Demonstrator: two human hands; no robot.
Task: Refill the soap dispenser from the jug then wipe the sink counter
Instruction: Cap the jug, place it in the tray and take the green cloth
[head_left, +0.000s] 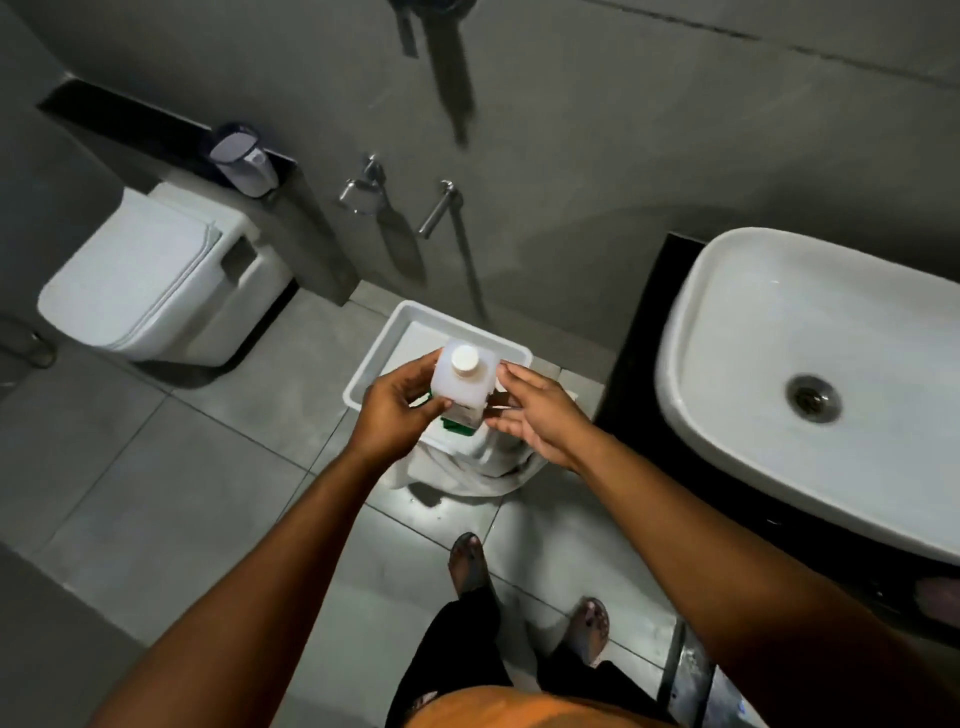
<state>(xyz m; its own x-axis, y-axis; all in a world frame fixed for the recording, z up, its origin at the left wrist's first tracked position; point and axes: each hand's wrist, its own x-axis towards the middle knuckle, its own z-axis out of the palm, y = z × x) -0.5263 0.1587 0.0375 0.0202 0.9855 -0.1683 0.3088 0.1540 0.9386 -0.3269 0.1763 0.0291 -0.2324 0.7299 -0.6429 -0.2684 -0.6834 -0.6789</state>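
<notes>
A white plastic jug (460, 384) with a white screw cap and a green label is held upright over the floor, in front of me. My left hand (397, 410) grips its left side. My right hand (535, 410) is beside the jug's right side, fingers spread, fingertips close to its shoulder; whether they touch is unclear. The soap dispenser (244, 158), grey and translucent, is on the dark ledge above the toilet at the upper left. The white sink basin (753, 332) rests on a black counter (644, 332) at the right.
A white bin (384, 358) with a white liner bag stands on the grey tiled floor below the jug. A white toilet (150, 280) is at the left. Chrome wall fittings (400, 202) hang on the grey wall. My sandalled feet are at the bottom centre.
</notes>
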